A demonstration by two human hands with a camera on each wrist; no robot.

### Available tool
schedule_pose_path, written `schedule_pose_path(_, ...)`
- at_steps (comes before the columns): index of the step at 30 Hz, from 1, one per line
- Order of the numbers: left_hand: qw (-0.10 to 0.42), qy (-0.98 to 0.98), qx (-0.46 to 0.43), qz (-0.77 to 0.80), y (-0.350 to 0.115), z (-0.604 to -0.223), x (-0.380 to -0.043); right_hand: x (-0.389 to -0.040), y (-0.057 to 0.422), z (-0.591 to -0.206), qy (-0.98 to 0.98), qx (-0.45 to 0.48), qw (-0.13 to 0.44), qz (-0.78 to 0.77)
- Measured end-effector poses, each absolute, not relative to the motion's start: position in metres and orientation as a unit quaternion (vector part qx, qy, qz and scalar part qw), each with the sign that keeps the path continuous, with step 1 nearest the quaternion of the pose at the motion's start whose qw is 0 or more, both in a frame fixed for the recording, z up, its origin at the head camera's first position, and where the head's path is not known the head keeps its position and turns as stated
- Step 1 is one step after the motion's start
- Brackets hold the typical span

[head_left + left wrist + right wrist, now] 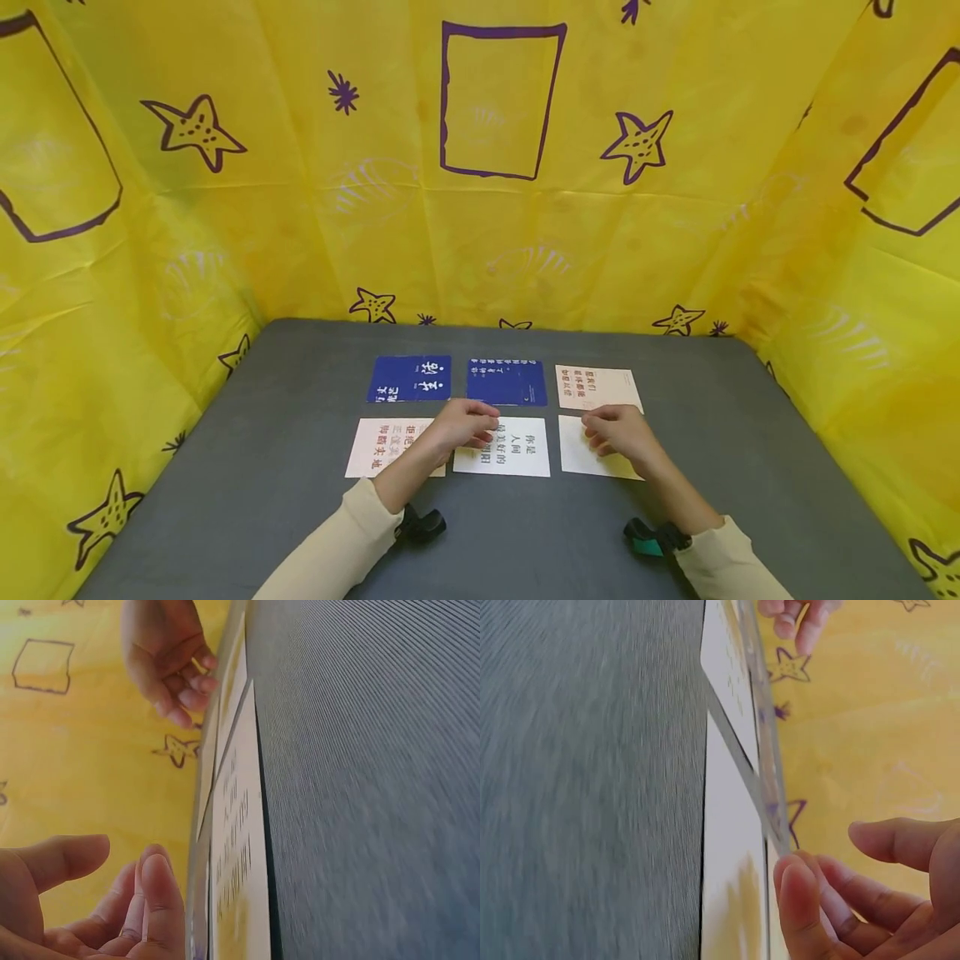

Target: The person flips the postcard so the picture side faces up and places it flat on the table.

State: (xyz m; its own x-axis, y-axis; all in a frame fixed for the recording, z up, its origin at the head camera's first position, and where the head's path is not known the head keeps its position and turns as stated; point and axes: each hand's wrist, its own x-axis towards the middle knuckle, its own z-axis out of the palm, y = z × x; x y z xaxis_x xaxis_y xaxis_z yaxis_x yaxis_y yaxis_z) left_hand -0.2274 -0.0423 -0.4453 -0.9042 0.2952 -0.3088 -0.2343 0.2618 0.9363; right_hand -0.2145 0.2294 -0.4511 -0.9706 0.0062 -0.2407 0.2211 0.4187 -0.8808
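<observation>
Six cards lie in two rows on a grey table. My left hand (463,423) hovers over the gap between the front-left card with red print (369,450) and the front-middle white card with dark print (517,458). Its fingers are loosely curved, thumb apart from them, with nothing between. Over the front-right pale card (581,450) is my right hand (622,432), relaxed the same way and holding nothing; part of that card is hidden beneath it. In the right wrist view, the thumb and fingers of the right hand (870,900) are separated above the card.
Behind the front row lie two blue cards with white print, one at left (408,381) and one in the middle (506,385), plus a peach card (597,387) at right. Yellow patterned cloth (480,225) encloses the grey table (525,550) at the back and sides.
</observation>
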Motion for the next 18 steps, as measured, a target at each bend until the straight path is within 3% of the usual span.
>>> schedule_pose_path(18, 0.248, 0.754, 0.055, 0.606, 0.012, -0.44, -0.219, -0.201, 0.289, -0.439, 0.895, 0.086, 0.095, -0.427)
